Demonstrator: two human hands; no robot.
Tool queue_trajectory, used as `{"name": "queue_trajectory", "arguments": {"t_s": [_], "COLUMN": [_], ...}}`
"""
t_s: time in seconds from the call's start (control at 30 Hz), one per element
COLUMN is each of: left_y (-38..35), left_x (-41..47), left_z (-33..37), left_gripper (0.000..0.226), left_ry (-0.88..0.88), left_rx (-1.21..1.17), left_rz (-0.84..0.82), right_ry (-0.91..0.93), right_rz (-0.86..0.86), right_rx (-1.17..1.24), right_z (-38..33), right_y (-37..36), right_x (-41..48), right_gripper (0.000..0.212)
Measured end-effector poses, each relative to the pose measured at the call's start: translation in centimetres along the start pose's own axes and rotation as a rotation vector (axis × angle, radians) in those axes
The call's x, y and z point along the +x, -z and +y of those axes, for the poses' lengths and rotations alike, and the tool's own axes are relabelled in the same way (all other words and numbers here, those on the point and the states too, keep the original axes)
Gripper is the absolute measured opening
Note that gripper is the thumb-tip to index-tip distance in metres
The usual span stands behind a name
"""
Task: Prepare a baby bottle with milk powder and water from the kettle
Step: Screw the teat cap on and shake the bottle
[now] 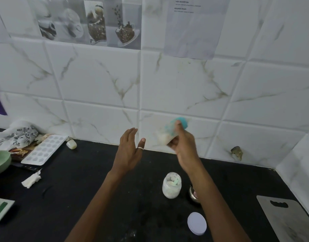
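My right hand [183,145] grips a baby bottle [169,132] with a teal cap, held up in front of the tiled wall. The bottle is blurred and lies tilted, with white liquid or powder showing inside. My left hand [130,151] is raised beside it, fingers apart, holding nothing, with a ring on the thumb. On the black counter below stands an open glass jar of milk powder [171,185] with a scoop inside. Its white lid [197,223] lies flat nearer to me. No kettle is in view.
A small metal cup [193,193] sits partly hidden behind my right forearm. A grey cutting board [289,219] lies at the right. At the left are a white mould tray [43,149], a green bowl [0,161], crumpled paper [31,180] and a cloth.
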State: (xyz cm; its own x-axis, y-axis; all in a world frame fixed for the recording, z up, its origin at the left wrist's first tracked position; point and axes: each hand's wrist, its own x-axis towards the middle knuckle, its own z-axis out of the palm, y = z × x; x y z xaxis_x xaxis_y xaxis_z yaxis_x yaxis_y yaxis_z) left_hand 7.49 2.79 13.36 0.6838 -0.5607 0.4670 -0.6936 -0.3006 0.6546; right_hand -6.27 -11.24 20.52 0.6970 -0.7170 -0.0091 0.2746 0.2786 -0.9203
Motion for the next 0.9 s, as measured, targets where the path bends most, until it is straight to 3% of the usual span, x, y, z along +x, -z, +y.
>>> {"name": "queue_trajectory", "arguments": {"t_s": [0.1, 0.17, 0.3, 0.37, 0.43, 0.5, 0.57, 0.7, 0.73, 0.87, 0.9], "left_y": [0.0, 0.0, -0.3, -0.3, -0.1, 0.0, 0.1, -0.1, -0.1, 0.0, 0.0], "left_x": [-0.1, 0.0, 0.4, 0.3, 0.1, 0.0, 0.1, 0.5, 0.5, 0.3, 0.2], "left_z": [-0.2, -0.2, -0.1, 0.2, 0.4, 0.4, 0.1, 0.1, 0.3, 0.5, 0.5], "left_gripper": [0.057, 0.057, 0.056, 0.056, 0.060, 0.060, 0.059, 0.058, 0.058, 0.059, 0.058], "left_ry": [0.006, 0.010, -0.043, -0.027, -0.004, -0.006, 0.001, -0.035, -0.040, -0.008, -0.011], "left_rx": [0.002, 0.001, 0.000, 0.001, 0.004, 0.015, 0.013, 0.012, 0.018, 0.022, 0.025], "left_rz": [0.002, -0.003, -0.035, -0.020, -0.006, -0.003, -0.005, -0.032, -0.027, 0.002, 0.003], "right_ry": [0.055, 0.043, -0.016, 0.020, 0.051, 0.090, 0.082, 0.003, 0.024, 0.072, 0.092], "right_rz": [0.159, 0.123, -0.112, -0.059, 0.096, 0.206, 0.162, -0.138, -0.136, 0.129, 0.171], "right_rx": [0.258, 0.139, -0.294, -0.133, 0.141, 0.253, 0.149, -0.378, -0.354, 0.257, 0.299], "right_z": [-1.4, -0.7, 1.6, 0.9, -0.8, -1.8, -1.4, 1.1, 1.0, -1.8, -2.1], "right_y": [1.0, 0.2, -0.9, -0.4, 0.5, 0.9, 0.1, -0.9, -0.8, 0.4, 0.5], "right_x": [1.3, 1.0, -0.7, -0.2, 0.8, 1.7, 1.3, -0.4, -0.3, 1.3, 1.6], "right_gripper": [0.047, 0.044, 0.049, 0.043, 0.038, 0.035, 0.035, 0.051, 0.049, 0.036, 0.038]}}
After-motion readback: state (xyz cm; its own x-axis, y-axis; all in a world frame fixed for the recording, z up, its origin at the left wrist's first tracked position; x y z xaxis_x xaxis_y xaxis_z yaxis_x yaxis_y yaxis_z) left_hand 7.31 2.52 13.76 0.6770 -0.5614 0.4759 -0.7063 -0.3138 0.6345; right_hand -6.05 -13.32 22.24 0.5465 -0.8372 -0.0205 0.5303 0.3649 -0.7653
